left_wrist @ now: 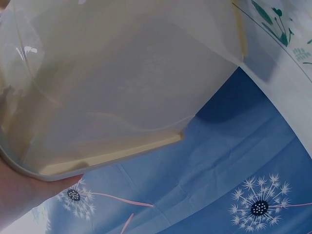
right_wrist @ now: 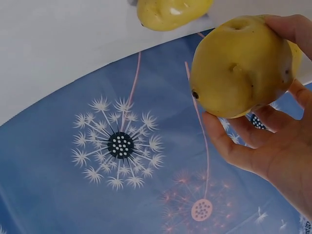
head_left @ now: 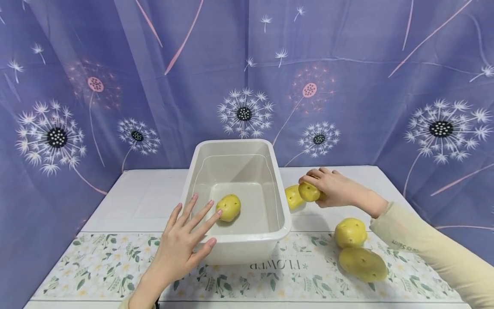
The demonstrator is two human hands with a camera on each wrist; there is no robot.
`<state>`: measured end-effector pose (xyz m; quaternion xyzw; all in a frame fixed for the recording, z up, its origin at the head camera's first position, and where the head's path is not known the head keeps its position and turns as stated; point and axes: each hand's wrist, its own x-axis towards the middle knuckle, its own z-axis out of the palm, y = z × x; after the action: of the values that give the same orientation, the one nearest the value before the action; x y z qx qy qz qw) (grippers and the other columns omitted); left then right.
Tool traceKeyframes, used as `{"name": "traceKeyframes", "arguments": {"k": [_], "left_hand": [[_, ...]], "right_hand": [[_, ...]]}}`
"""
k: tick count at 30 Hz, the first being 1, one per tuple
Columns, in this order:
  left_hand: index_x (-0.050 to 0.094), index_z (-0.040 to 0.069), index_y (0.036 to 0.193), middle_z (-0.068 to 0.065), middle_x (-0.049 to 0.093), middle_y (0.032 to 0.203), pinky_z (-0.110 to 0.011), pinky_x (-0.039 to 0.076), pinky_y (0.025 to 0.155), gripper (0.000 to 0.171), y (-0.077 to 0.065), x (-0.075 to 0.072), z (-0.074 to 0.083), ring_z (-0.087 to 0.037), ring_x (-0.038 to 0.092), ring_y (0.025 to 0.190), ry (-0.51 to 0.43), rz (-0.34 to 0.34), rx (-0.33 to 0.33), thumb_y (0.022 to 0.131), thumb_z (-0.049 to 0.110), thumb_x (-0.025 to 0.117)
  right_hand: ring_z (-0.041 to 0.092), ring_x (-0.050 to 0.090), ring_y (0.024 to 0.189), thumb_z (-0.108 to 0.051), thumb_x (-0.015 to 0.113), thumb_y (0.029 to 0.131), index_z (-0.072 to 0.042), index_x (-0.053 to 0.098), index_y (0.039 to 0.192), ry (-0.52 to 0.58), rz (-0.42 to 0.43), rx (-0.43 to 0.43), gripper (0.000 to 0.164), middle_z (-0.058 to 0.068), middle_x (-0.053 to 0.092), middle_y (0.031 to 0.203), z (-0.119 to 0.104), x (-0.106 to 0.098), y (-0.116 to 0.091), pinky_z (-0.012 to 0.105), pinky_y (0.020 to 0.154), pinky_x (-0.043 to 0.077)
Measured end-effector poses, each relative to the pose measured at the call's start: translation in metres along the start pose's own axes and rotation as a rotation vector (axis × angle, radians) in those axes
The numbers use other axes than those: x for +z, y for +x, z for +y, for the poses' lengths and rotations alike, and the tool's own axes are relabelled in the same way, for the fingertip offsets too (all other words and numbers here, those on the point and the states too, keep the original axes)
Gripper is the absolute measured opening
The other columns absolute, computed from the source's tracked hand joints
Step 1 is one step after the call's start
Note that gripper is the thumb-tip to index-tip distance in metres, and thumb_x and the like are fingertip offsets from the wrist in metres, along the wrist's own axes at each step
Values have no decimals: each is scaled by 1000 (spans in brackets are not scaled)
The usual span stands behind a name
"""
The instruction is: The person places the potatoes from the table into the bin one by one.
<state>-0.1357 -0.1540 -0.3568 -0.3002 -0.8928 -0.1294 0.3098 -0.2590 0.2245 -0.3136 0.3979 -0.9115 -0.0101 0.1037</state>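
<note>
We grip the potato [right_wrist: 239, 73] best with our right hand's [head_left: 335, 187] thumb and fingers spaced evenly round it, our left hand [head_left: 180, 241] (fingers spread) at the tub's [head_left: 251, 236] rim.

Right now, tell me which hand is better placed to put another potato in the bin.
Probably the right hand: it grips a potato to the right of the bin, near the loose potatoes. The left hand, spread at the bin's near left corner, holds none.
</note>
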Motion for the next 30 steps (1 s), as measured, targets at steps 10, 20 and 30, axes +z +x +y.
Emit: {"name": "traceKeyframes", "arguments": {"k": [10,20,30], "left_hand": [[41,28,134,-3,42,139,-58,22,103,49,-1,-1,0,-31,22,136,3,0,-3,92,51,29],[41,28,134,-2,42,139,-57,21,103,49,-1,-1,-1,-30,21,136,12,-3,-2,92,52,28],[43,27,133,-3,43,139,-58,22,103,50,0,0,-1,-33,25,134,2,15,3,93,52,25]], "right_hand": [[20,47,84,-16,73,55,-18,54,111,-14,19,-25,59,5,56,104,-1,-7,8,28,55,39],[22,48,86,-15,72,56,-18,54,113,-17,3,-29,60,5,55,106,-5,-15,18,29,56,39],[27,49,93,-17,75,59,-19,52,115,-25,22,-46,61,7,55,109,-6,-26,28,41,61,46]]}}
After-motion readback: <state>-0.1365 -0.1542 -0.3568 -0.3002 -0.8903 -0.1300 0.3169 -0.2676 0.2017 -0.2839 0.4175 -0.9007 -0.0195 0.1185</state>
